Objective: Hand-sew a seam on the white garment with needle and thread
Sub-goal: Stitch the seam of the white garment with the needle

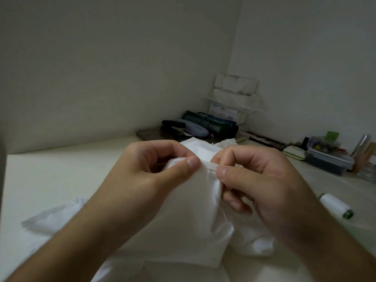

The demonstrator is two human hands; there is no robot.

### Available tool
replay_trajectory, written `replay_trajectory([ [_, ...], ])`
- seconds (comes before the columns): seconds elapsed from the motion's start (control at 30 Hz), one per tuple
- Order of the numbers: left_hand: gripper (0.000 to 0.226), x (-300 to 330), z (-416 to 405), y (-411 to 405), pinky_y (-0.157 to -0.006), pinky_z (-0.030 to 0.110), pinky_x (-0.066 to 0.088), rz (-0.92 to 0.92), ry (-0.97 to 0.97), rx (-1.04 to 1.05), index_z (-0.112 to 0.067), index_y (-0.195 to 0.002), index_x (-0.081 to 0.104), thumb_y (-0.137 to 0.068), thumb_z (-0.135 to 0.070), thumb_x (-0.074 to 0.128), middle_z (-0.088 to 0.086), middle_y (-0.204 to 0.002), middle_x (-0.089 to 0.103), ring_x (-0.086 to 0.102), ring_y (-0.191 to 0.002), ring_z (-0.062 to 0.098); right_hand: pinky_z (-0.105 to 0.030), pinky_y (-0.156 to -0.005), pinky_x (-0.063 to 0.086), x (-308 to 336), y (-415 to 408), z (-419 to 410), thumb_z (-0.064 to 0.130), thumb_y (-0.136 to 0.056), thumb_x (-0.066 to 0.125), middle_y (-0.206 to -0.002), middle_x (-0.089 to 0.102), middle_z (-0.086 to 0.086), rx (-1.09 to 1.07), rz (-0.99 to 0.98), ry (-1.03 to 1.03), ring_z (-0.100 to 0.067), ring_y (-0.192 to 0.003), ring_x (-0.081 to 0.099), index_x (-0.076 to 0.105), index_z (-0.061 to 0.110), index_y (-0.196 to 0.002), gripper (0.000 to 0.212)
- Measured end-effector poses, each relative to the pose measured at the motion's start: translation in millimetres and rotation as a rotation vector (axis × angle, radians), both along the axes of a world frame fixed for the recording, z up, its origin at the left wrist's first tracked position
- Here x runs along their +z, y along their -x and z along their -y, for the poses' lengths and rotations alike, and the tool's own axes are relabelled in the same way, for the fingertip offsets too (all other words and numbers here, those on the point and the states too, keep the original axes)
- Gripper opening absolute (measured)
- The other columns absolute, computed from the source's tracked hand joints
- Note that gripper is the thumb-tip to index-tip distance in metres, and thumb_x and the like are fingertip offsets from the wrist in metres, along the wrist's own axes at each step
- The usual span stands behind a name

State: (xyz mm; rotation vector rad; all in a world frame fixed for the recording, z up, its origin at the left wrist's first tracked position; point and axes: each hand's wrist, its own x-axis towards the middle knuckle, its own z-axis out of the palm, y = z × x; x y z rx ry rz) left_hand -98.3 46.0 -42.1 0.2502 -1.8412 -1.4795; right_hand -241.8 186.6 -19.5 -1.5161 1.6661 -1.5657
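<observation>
left hand (150, 169) and right hand (260, 180) raised close together, fingers curled, thumbs pinching.

No needle can be made out: where the right hand (262, 180) pinches the folded hem, thumb and fingertips cover whatever lies between them. The thread (220, 210) shows only as a faint strand hanging at 6 o'clock from that pinch, its ends too thin to follow. The left hand (154, 171) hides the garment's (189, 231) bunched edge inside its curled fingers. Both forearms and the garment's lower part are cut off by the bottom edge. At 3 o'clock, the box (327, 157) holds small coloured items too blurred to name, and things beside it run off the right edge. The spool (336, 206) is soft with blur.
</observation>
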Motion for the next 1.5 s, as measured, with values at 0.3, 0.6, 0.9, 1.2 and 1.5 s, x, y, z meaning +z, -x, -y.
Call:
replay_trajectory([
  [0.3, 0.020, 0, 1, -1, -0.062, 0.032, 0.048, 0.006, 0.000, -0.024, -0.021, -0.084, 0.080, -0.082, -0.040, 0.075, 0.001, -0.074, 0.075, 0.066, -0.067, 0.013, -0.029, -0.048, 0.026, 0, 0, 2, 0.017, -0.082, 0.063, -0.074, 0.042, -0.042, -0.001, 0.037, -0.001, -0.026, -0.050, 0.032, 0.055, 0.010, -0.063, 0.022],
  [0.6, 0.018, 1, 0, -1, -0.064, 0.029, 0.050, 0.016, 0.010, -0.023, -0.022, -0.083, 0.081, -0.081, -0.039, 0.075, 0.001, -0.075, 0.076, 0.069, -0.069, 0.011, -0.028, -0.047, 0.029, -1, 0, 2, 0.014, -0.084, 0.061, -0.074, 0.043, -0.042, 0.000, 0.015, -0.005, -0.023, -0.049, 0.033, 0.054, 0.010, -0.063, 0.022],
  [0.9, 0.017, 2, 0, -1, -0.063, 0.027, 0.051, 0.030, 0.045, -0.003, -0.024, -0.085, 0.083, -0.082, -0.040, 0.081, 0.003, -0.076, 0.078, 0.071, -0.069, 0.012, -0.025, -0.046, 0.033, -5, 2, 4, 0.013, -0.086, 0.063, -0.078, 0.043, -0.044, 0.002, 0.018, -0.004, -0.020, -0.046, 0.036, 0.056, 0.011, -0.066, 0.021],
  [1.2, 0.021, 1, 1, -1, -0.065, 0.036, 0.047, 0.014, 0.065, 0.020, -0.023, -0.085, 0.083, -0.080, -0.041, 0.076, 0.006, -0.076, 0.075, 0.064, -0.069, 0.014, -0.029, -0.048, 0.026, -10, 6, 3, 0.023, -0.091, 0.065, -0.056, 0.037, -0.009, 0.005, 0.026, -0.055, -0.019, -0.048, 0.030, 0.058, 0.012, -0.073, 0.022],
  [1.5, 0.025, 0, 2, 0, -0.068, 0.043, 0.047, 0.008, 0.022, 0.055, -0.021, -0.085, 0.082, -0.079, -0.044, 0.077, 0.014, -0.079, 0.076, 0.066, -0.070, 0.022, -0.026, -0.046, 0.033, -8, 11, 3, 0.015, -0.090, 0.067, -0.070, 0.034, -0.035, 0.075, 0.087, -0.020, -0.017, -0.049, 0.032, 0.058, 0.008, -0.073, 0.021],
])
